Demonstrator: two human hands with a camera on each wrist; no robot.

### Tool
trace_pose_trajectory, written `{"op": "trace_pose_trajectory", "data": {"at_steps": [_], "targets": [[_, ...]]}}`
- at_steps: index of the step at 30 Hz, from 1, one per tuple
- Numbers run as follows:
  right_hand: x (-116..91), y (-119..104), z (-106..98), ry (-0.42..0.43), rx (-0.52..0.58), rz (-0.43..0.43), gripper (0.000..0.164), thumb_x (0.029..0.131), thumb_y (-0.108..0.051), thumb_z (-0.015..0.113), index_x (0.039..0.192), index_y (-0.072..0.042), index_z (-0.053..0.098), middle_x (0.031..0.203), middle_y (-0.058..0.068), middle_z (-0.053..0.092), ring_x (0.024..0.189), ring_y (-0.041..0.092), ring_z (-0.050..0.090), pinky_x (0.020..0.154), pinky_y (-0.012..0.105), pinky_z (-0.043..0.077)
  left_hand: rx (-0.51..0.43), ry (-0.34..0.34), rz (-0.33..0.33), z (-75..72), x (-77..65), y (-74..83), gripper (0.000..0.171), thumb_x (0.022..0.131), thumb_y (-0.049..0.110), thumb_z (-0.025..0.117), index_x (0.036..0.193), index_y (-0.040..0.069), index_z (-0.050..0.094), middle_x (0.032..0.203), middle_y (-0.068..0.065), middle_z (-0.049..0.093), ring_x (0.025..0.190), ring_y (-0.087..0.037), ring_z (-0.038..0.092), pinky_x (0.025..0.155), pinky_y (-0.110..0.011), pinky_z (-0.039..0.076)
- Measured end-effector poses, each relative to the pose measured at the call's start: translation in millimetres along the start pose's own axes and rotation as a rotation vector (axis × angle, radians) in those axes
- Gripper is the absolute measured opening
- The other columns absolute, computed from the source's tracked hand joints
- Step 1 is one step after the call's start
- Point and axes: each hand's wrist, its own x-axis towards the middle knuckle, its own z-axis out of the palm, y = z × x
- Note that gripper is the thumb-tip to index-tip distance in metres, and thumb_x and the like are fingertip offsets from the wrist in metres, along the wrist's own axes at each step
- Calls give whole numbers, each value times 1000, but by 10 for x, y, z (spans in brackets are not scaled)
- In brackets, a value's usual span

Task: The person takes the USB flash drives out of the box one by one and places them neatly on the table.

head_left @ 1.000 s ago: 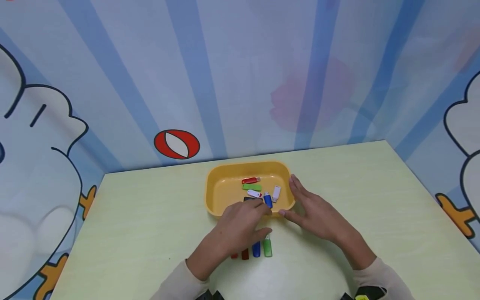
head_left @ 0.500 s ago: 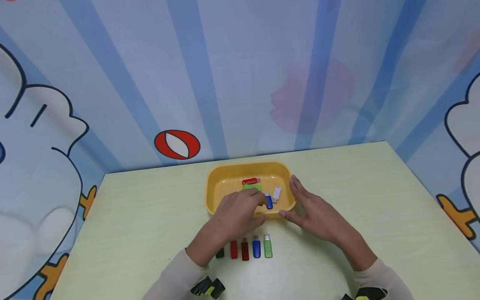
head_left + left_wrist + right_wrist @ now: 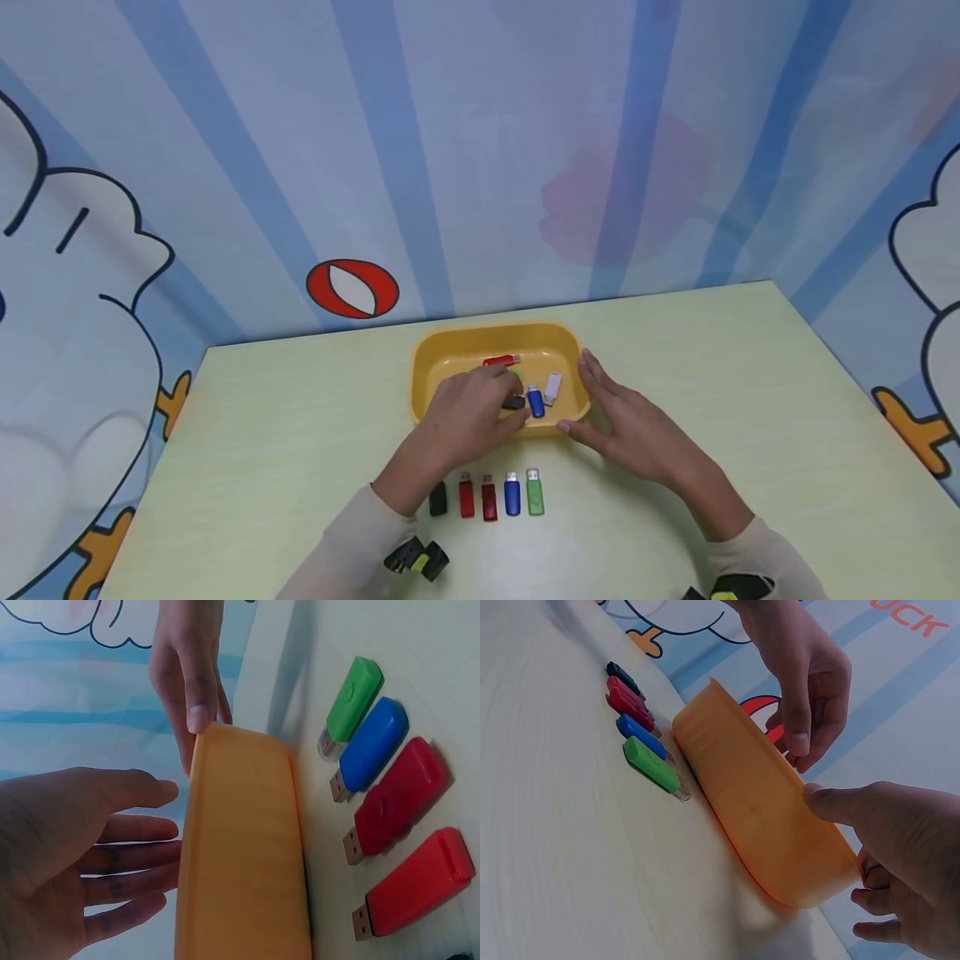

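Observation:
My left hand (image 3: 472, 412) reaches over the front wall of a yellow plastic tray (image 3: 433, 371). Its thumb and fingers are spread apart, and the tips go behind the wall in the left wrist view. Under and beside the fingers lie a black USB stick (image 3: 513, 402) and a blue USB stick (image 3: 536, 402). A red USB stick (image 3: 501, 360) and a white USB stick (image 3: 552, 387) lie farther in; a green one is mostly hidden by the hand. My right hand (image 3: 637, 425) holds the tray's right front corner, thumb on the rim (image 3: 829, 804) and fingers round the end.
In front of the tray, USB sticks lie in a row: black (image 3: 438, 500), red (image 3: 467, 498), dark red (image 3: 489, 502), blue (image 3: 512, 497) and green (image 3: 535, 494), most with plugs toward the tray. A printed backdrop (image 3: 495, 167) rises behind the table (image 3: 300, 433).
My left hand has shifted up and slightly left, deeper into the tray, uncovering the row of sticks. The white stick with a red mark is now hidden. My right hand stays at the corner.

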Motion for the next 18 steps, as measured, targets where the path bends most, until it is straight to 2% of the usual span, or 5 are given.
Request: {"op": "trace_pose_trajectory", "data": {"at_steps": [6,11,18], "targets": [[-3,5,2,6,-7,-8,103,99,-64,63,171,-9,12,178,9,12,153,42,41,116,60,44,-15,-13,-37,36,50,-69,32,97,36,79,116,11,78,108,-1,78,88,-12,67,72,-21,53],[2,4,4,8,-4,-6,104,99,-65,63,171,-10,13,179,8,12,153,42,42,116,60,44,13,16,-40,46,81,-102,30,97,37,77,112,11,79,107,-2,78,88,-13,69,73,-25,56],[1,-5,7,5,-2,3,103,99,-63,64,171,-10,12,179,9,12,153,42,42,116,61,44,49,24,-74,53,117,-107,33,97,42,76,109,12,79,102,-1,75,80,-11,61,70,-26,52]]}}
